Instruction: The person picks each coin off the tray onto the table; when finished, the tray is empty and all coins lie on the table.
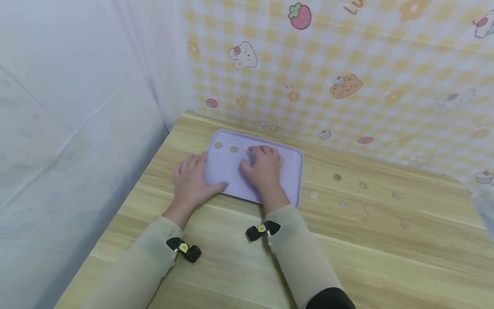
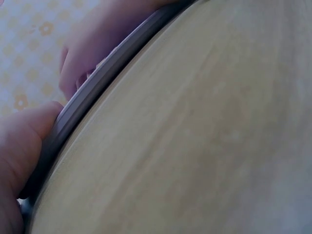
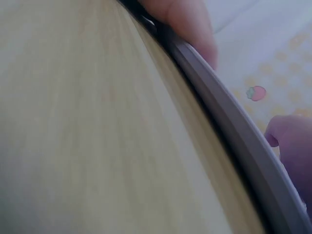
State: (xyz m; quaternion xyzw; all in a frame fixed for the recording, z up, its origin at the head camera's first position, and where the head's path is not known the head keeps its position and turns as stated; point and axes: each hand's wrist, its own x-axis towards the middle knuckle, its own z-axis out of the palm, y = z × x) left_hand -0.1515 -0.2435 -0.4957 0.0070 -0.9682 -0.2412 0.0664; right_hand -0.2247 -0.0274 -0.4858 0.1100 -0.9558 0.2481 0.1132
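A shallow lilac tray (image 1: 227, 174) lies on the wooden table. My left hand (image 1: 193, 180) holds its near left corner, fingers along the left side and thumb at the front rim. In the left wrist view that thumb (image 2: 46, 117) laps against the tray's rim (image 2: 83, 105). Over the middle of the tray is my right hand (image 1: 264, 167), fingers bent down toward its floor, thumb and forefinger apart. Whatever is under those fingertips is hidden. Two coins lie in the tray's far left part: one coin (image 1: 218, 145) near the corner, another coin (image 1: 234, 149) nearer my right hand.
Right of the tray, several coins lie spread on the table (image 1: 347, 257), among them a silvery coin (image 1: 314, 195), a dark coin (image 1: 337, 177) and a coppery coin (image 1: 405, 224). A yellow checked cloth (image 1: 378, 116) hangs behind the table, and a white sheet (image 1: 96, 86) hangs at the left.
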